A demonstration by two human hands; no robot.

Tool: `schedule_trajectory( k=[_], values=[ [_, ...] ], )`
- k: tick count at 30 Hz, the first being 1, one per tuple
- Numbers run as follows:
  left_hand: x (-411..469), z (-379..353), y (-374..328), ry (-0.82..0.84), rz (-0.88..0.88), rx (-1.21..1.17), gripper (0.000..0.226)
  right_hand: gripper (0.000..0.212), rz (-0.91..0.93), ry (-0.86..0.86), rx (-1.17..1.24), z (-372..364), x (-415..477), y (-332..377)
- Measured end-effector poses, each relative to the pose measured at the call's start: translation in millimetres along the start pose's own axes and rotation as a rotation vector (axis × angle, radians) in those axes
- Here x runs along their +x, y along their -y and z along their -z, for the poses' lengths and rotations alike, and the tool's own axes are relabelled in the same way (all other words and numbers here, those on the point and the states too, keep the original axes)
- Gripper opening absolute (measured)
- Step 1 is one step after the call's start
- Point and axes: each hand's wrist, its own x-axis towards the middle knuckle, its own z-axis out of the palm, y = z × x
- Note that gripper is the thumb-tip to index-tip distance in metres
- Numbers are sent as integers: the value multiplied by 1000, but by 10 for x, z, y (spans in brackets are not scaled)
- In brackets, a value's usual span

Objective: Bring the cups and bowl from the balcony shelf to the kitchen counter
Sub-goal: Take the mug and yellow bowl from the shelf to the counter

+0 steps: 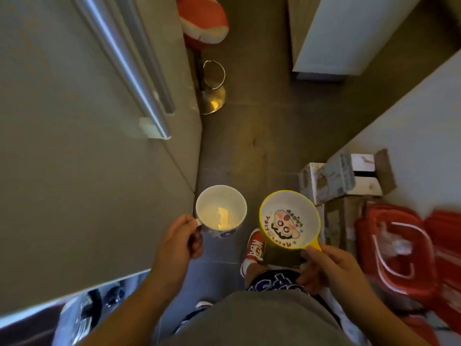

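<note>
A white cup (220, 211) with a dark pattern on its outside hangs over the floor, held by its handle in my left hand (182, 237). It is empty and upright. To its right is a yellow bowl (289, 221) with a white inside and a cartoon face printed in it. My right hand (329, 264) grips the bowl by its near rim and small yellow handle. Both are at waist height, a little apart, above my red shoe.
A tall grey refrigerator door (87, 146) with a long metal handle (134, 68) fills the left. A bar stool (207, 46) with an orange cushion stands ahead. Cardboard boxes (341, 181) and red bags (396, 245) line the right wall. A narrow floor strip (239, 151) runs between.
</note>
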Motion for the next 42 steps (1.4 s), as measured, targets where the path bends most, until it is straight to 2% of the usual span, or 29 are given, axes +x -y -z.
schedule_trajectory(
  k=[4, 7, 12, 18, 25, 30, 34, 39, 42],
  values=[
    [588, -397, -233, 30, -13, 20, 34, 35, -14, -25, 20, 300, 515, 311],
    [959, -651, -376, -10, -4, 25, 44, 32, 7, -38, 4, 529, 981, 631],
    [1528, -1002, -634, -100, -7, 41, 43, 31, 70, -29, -7, 817, 1806, 1311],
    [2249, -1305, -993, -145, -24, 116, 36, 32, 92, -30, 25, 926, 2643, 2012],
    [3525, -1770, -1293, -129, -16, 219, 37, 34, 83, -125, 22, 1086, 3534, 2536],
    [4479, -2226, -1757, -28, -22, 269, 35, 35, 18, -243, 102, 1309, 3916, 2932],
    [5163, -2742, -2262, 151, -27, 208, 52, 31, -38, -321, 168, 1569, 4096, 3149],
    [5992, -3520, -2676, 288, -28, 183, 49, 32, -107, -411, 255, 1894, 4393, 3290],
    [6442, -4066, -2824, 337, -33, 204, 38, 33, -152, -449, 308, 2124, 4675, 3381]
  ],
)
